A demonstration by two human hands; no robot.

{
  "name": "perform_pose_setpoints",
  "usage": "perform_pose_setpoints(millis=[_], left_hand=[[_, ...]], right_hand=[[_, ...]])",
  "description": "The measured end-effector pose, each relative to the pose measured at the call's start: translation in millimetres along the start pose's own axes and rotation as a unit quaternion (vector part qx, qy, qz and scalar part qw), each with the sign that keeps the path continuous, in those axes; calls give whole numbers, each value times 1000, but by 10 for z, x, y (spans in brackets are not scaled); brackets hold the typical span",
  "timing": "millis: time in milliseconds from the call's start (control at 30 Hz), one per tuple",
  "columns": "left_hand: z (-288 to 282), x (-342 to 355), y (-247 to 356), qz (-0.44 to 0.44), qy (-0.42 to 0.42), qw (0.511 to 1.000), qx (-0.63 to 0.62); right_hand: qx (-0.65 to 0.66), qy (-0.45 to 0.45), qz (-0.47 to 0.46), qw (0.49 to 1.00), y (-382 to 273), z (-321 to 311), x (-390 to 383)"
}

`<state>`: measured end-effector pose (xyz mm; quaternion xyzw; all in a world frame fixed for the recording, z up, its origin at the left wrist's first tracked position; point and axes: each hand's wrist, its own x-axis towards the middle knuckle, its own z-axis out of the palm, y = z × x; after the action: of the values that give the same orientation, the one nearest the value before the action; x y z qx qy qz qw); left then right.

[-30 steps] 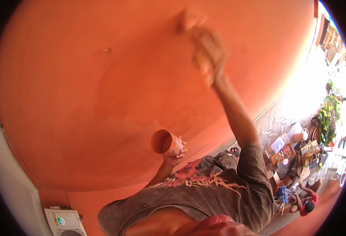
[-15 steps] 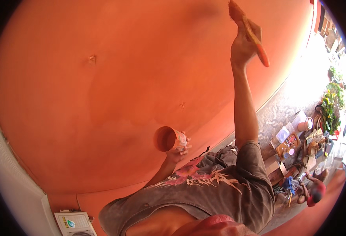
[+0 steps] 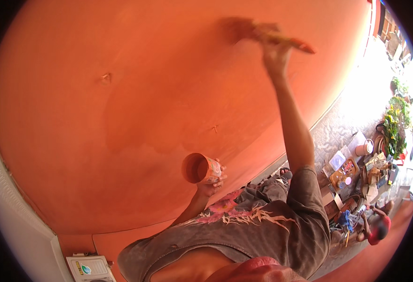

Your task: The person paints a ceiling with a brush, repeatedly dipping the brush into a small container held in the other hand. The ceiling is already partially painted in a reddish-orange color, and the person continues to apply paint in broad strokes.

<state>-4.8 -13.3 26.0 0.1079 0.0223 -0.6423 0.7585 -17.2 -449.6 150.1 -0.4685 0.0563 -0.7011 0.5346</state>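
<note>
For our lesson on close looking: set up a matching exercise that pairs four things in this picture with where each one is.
Things:
1. paintbrush
2. paint cup
3. potted plants
4. white box

Places:
A. bottom left, by the wall's foot
B. in the left hand
C. far right, on the ground
D. in the raised right hand, against the orange wall

Pairs: 1-D, 2-B, 3-C, 4-A

Your right hand holds the paint-coated wooden brush against the orange plastered wall, above and right of the round orange-stained paint cup in your left hand.
</note>
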Motion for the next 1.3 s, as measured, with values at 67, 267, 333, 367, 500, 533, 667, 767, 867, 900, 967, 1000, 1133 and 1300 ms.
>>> perform_pose_setpoints(millis=[67, 267, 333, 367, 500, 533, 667, 767, 867, 900, 967, 1000, 1133, 1300], left_hand=[[39, 68, 53, -10, 3, 1000, 6], [-150, -17, 69, -9, 7, 1000, -7], [-128, -35, 58, -7, 10, 1000, -12], [-94, -25, 56, -9, 10, 1000, -11], [-12, 4, 24, -19, 7, 1000, 0], [-13, 3, 27, -20, 9, 1000, 2], [-26, 32, 106, -35, -2, 999, -4], [-24, 24, 110, -33, -1, 999, -2], [-48, -20, 111, -29, 15, 999, -11], [-135, -48, 148, -31, 22, 999, -20], [-146, -15, 180, -43, 32, 998, -20], [-173, -60, 141, -29, 29, 999, -21], [-63, 2, 62, -39, 25, 999, -27], [1, 63, 94, -62, 18, 998, -7]], right_hand=[[-45, 135, -61, 988, 121, -257, 473], [-408, 95, -293, 859, 493, -358, 403], [-359, -28, -295, 885, 197, -53, -243], [-302, -86, -299, 901, -2, 58, -483], [-113, -231, -178, 950, -503, 121, -667], [-111, -186, -164, 962, -291, 84, -588], [-13, 73, -6, 997, 265, -356, 401], [-133, 241, -28, 961, 387, -706, 818], [-260, 220, -139, 930, 377, -726, 781], [-297, 161, -201, 920, 582, -674, 633], [-525, 62, -266, 806, 1125, -516, -43], [-328, -10, -273, 904, 664, -282, -349], [-109, -185, -121, 969, -212, -149, -780], [51, 7, 53, 997, 513, -581, 43]])
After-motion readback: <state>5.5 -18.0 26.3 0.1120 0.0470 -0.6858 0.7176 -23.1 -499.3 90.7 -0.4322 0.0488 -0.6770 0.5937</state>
